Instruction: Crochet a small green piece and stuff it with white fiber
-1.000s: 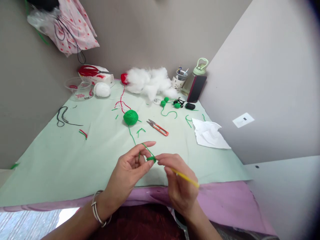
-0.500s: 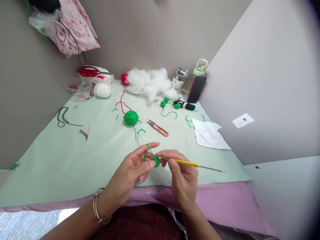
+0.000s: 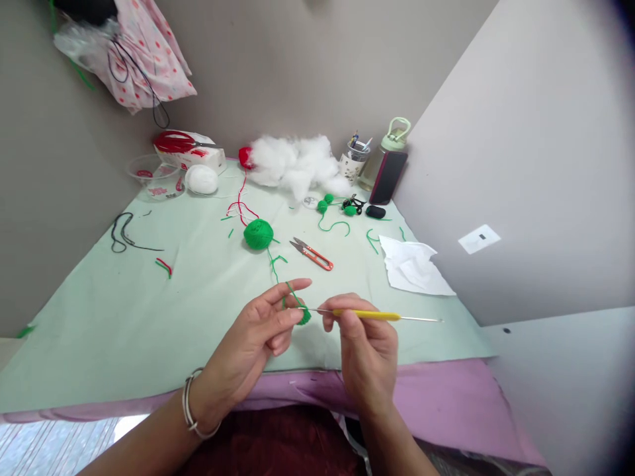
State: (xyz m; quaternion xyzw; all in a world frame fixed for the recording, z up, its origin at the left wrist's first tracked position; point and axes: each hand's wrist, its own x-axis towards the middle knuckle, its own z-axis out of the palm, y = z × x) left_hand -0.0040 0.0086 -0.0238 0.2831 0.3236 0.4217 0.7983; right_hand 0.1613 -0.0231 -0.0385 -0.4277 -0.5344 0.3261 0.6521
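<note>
Fingers of the left hand (image 3: 258,334) are curled narrowly, thumb and middle fingers pinching a small round green crocheted piece (image 3: 304,317) at their tips, while the forefinger stretches out above it with a strand of green yarn (image 3: 292,293) looped over it. Just right of that piece, the right hand (image 3: 364,347) grips a yellow-handled metal crochet hook (image 3: 367,315) between thumb and bent fingers; the hook lies nearly level, its thin far-left tip reaching into the crocheted piece, its bare metal tail pointing right. Both hands hover over the near edge of the pale green cloth-covered table (image 3: 124,311), with a purple cloth (image 3: 446,396) hanging at the front.

The strand runs away from the forefinger to a green ball of yarn (image 3: 258,234) lying farther back on the cloth. Just right of the ball lie orange-handled thread snips (image 3: 312,254). Farther right sits a crumpled white tissue (image 3: 414,268), and against the far wall a heap of white stuffing fibre (image 3: 295,162).
</note>
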